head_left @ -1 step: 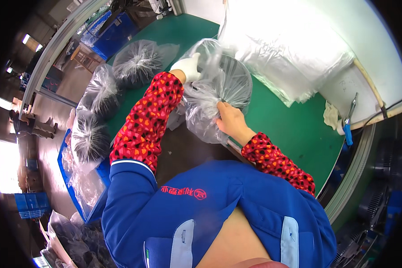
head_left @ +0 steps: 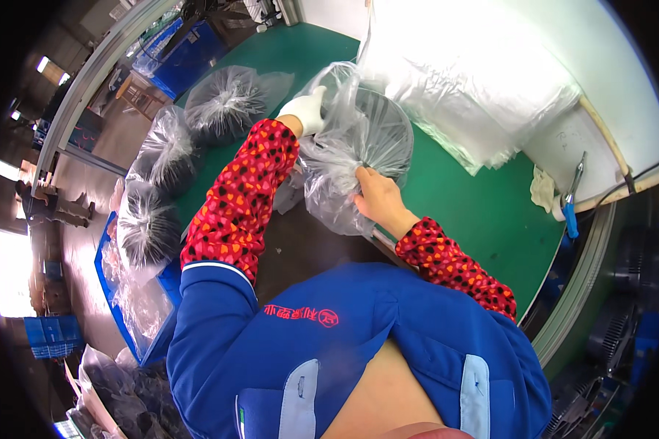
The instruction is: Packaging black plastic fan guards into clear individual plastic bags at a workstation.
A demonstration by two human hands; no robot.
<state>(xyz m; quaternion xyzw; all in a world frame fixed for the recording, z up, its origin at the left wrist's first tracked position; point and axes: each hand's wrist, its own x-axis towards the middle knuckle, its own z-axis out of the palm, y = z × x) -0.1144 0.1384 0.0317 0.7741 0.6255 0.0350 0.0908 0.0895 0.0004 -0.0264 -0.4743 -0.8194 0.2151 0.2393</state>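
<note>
A clear plastic bag [head_left: 377, 121] wrapped round a dark, round item stands on the green tabletop in front of me. Its film is bunched into radiating folds near the right side. My right hand [head_left: 381, 196], bare, pinches the gathered film there with thumb and fingers. My left hand [head_left: 304, 113], in a white glove, is against the bag's left side with the thumb sticking up. Loose film covers its other fingers, so their grip is hidden. A slack part of the bag rises beyond that hand and hangs below both hands at the table's near edge.
Several similar bagged dark items [head_left: 227, 99] line the table's left side. A stack of clear plastic sheets or bags [head_left: 483, 95] lies at the back right. Blue-handled pliers [head_left: 571, 212] and a pale cloth [head_left: 542, 189] are at the right edge. A blue crate [head_left: 150, 340] stands lower left.
My left hand has shifted very slightly left, and the film beside it has moved a little. My right hand keeps its hold on the gathered film.
</note>
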